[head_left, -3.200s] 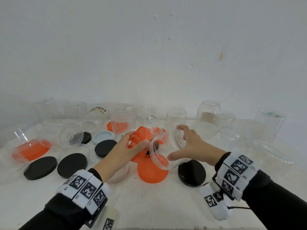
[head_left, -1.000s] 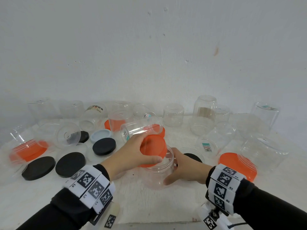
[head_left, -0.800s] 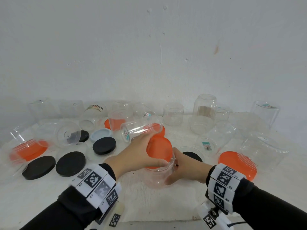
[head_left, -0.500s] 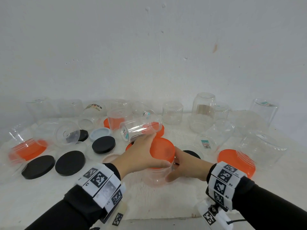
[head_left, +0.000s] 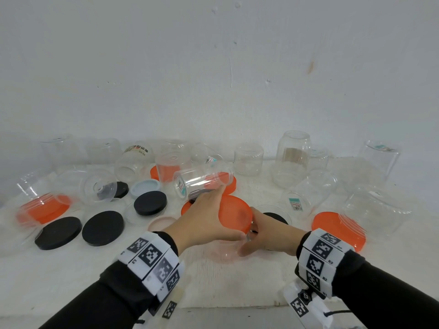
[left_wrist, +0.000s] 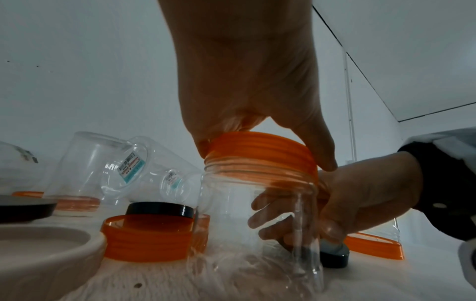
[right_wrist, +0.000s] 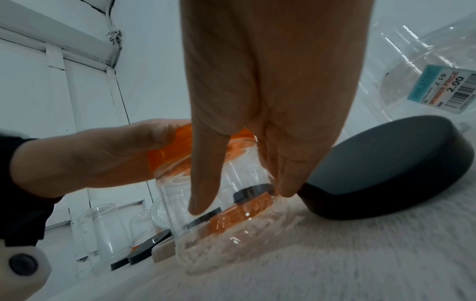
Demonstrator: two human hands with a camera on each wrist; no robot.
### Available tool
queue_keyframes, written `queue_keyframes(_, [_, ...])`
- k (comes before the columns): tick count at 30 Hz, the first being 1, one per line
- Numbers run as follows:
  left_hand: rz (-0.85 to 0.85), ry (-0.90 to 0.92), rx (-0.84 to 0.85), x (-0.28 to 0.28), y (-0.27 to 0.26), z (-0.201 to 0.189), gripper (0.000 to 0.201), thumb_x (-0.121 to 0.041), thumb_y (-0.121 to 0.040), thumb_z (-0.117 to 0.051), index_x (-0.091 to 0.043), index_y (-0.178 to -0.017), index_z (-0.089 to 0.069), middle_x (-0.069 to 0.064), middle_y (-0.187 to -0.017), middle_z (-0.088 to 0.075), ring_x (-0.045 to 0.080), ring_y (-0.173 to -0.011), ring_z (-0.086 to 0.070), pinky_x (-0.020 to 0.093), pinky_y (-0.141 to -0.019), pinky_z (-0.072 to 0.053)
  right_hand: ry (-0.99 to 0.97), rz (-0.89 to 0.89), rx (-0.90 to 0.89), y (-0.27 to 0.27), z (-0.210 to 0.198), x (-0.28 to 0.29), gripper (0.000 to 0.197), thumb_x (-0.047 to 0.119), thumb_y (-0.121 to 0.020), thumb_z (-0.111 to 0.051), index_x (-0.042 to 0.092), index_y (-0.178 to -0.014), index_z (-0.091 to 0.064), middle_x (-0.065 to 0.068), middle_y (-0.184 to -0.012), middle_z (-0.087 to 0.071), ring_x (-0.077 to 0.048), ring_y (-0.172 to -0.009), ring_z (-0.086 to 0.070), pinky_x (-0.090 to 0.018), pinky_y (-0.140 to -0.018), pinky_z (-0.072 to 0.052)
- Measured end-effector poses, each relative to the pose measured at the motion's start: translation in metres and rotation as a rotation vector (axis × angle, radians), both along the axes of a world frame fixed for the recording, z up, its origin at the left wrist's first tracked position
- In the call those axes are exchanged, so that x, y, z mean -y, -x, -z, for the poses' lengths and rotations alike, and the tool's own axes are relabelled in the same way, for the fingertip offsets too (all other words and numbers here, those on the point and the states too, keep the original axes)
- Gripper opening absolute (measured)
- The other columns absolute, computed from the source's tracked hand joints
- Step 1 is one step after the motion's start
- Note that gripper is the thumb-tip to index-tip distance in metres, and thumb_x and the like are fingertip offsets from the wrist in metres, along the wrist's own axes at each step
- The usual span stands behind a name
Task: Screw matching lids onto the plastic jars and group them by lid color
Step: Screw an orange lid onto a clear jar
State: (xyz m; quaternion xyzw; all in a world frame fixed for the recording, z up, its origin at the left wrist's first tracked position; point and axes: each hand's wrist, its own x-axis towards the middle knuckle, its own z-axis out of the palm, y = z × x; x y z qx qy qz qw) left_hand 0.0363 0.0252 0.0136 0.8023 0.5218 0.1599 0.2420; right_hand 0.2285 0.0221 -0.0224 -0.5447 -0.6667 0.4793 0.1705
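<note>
A clear plastic jar (head_left: 225,251) (left_wrist: 257,234) (right_wrist: 226,224) stands upright on the white table near its front edge. An orange lid (head_left: 235,216) (left_wrist: 260,150) (right_wrist: 172,154) sits on the jar's threaded neck. My left hand (head_left: 206,222) (left_wrist: 257,101) grips the lid's rim from above, thumb on the near side. My right hand (head_left: 268,231) (right_wrist: 270,122) wraps round the jar's body from the right, fingers seen through the clear wall.
Loose black lids (head_left: 103,227), a pale blue lid (head_left: 145,188), a pink lid (head_left: 161,222) and orange lids (head_left: 186,207) lie left and behind. A black lid (right_wrist: 386,169) sits just right of the jar. Several open jars crowd the back, and an orange-lidded jar (head_left: 342,225) lies right.
The lid has come down from a tilt onto the jar's mouth and now sits flat. My left hand has turned on the rim. My right hand keeps holding the jar.
</note>
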Motion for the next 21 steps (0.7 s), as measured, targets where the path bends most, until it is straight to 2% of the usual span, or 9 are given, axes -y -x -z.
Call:
queue_keyframes(4, [0.009, 0.037, 0.093, 0.002, 0.006, 0.002, 0.124, -0.060, -0.057, -0.083, -0.034, -0.151, -0.007, -0.008, -0.148, -0.029, 0.013, -0.136, -0.030, 0.040, -0.111, -0.035, -0.006, 0.006, -0.008, -0.003, -0.008, 0.000, 0.095, 0.015, -0.065, -0.087, 0.028, -0.140, -0.030, 0.010, -0.137, -0.047, -0.012, -0.131, -0.044, -0.035, -0.110, -0.038])
queue_keyframes(9, [0.040, 0.148, 0.247, 0.004, 0.029, 0.008, 0.114, -0.044, -0.060, -0.089, -0.054, -0.141, -0.010, -0.025, -0.139, -0.033, -0.003, -0.129, -0.035, 0.029, -0.108, -0.036, -0.069, -0.078, 0.050, -0.010, -0.034, -0.006, 0.110, 0.023, -0.065, -0.088, 0.032, -0.148, -0.017, 0.013, -0.149, -0.030, -0.008, -0.139, -0.028, -0.029, -0.113, -0.029])
queue_keyframes(11, [0.035, 0.218, 0.279, 0.002, 0.037, 0.012, 0.116, -0.038, -0.061, -0.090, -0.045, -0.147, -0.014, -0.018, -0.144, -0.034, 0.005, -0.133, -0.037, 0.035, -0.111, -0.036, -0.135, -0.138, 0.088, -0.006, -0.044, -0.008, 0.103, 0.029, -0.065, -0.088, 0.042, -0.142, -0.020, 0.023, -0.143, -0.030, 0.001, -0.130, -0.033, -0.011, -0.101, -0.035])
queue_keyframes(13, [0.005, 0.286, 0.265, 0.000, 0.042, 0.017, 0.120, -0.034, -0.063, -0.090, -0.035, -0.151, -0.009, -0.013, -0.146, -0.035, 0.009, -0.133, -0.040, 0.028, -0.110, -0.036, -0.189, -0.207, 0.115, 0.003, -0.058, -0.008, 0.090, 0.030, -0.067, -0.087, 0.058, -0.128, -0.027, 0.032, -0.129, -0.036, 0.019, -0.109, -0.041, 0.005, -0.075, -0.037])
queue_keyframes(15, [-0.003, 0.319, 0.249, -0.001, 0.044, 0.022, 0.113, -0.034, -0.065, -0.088, -0.035, -0.149, -0.013, -0.015, -0.140, -0.041, 0.003, -0.125, -0.046, 0.007, -0.092, -0.039, -0.237, -0.294, 0.173, 0.017, -0.068, -0.008, 0.080, 0.031, -0.069, -0.085, 0.073, -0.113, -0.033, 0.045, -0.117, -0.040, 0.026, -0.103, -0.042, -0.001, -0.075, -0.043])
queue_keyframes(16, [0.008, 0.326, 0.254, -0.003, 0.044, 0.025, 0.106, -0.031, -0.067, -0.088, -0.036, -0.146, -0.017, -0.017, -0.136, -0.045, -0.003, -0.119, -0.048, 0.000, -0.082, -0.039, -0.264, -0.317, 0.225, 0.024, -0.070, -0.010, 0.080, 0.035, -0.067, -0.085, 0.072, -0.117, -0.035, 0.044, -0.120, -0.040, 0.019, -0.110, -0.043, -0.010, -0.085, -0.046])
queue_keyframes(17, [0.021, 0.337, 0.262, -0.003, 0.043, 0.028, 0.100, -0.029, -0.068, -0.087, -0.039, -0.142, -0.021, -0.019, -0.131, -0.047, -0.007, -0.115, -0.047, -0.003, -0.077, -0.038, -0.290, -0.326, 0.304, 0.030, -0.071, -0.012, 0.083, 0.042, -0.065, -0.085, 0.063, -0.128, -0.034, 0.034, -0.130, -0.040, 0.008, -0.119, -0.043, -0.022, -0.095, -0.046])
queue_keyframes(19, [0.043, 0.371, 0.293, -0.004, 0.042, 0.031, 0.094, -0.025, -0.069, -0.087, -0.044, -0.135, -0.023, -0.023, -0.128, -0.047, -0.011, -0.114, -0.045, -0.002, -0.080, -0.038, -0.303, -0.344, 0.469, 0.037, -0.073, -0.018, 0.100, 0.055, -0.063, -0.081, 0.042, -0.144, -0.024, 0.014, -0.145, -0.031, -0.011, -0.130, -0.036, -0.035, -0.105, -0.039])
queue_keyframes(21, [0.049, 0.390, 0.324, -0.005, 0.042, 0.033, 0.094, -0.025, -0.069, -0.087, -0.043, -0.136, -0.023, -0.022, -0.131, -0.047, -0.007, -0.119, -0.045, 0.005, -0.090, -0.039, -0.304, -0.380, 0.569, 0.042, -0.074, -0.023, 0.103, 0.059, -0.064, -0.078, 0.042, -0.145, -0.017, 0.011, -0.147, -0.027, -0.013, -0.133, -0.032, -0.032, -0.104, -0.036])
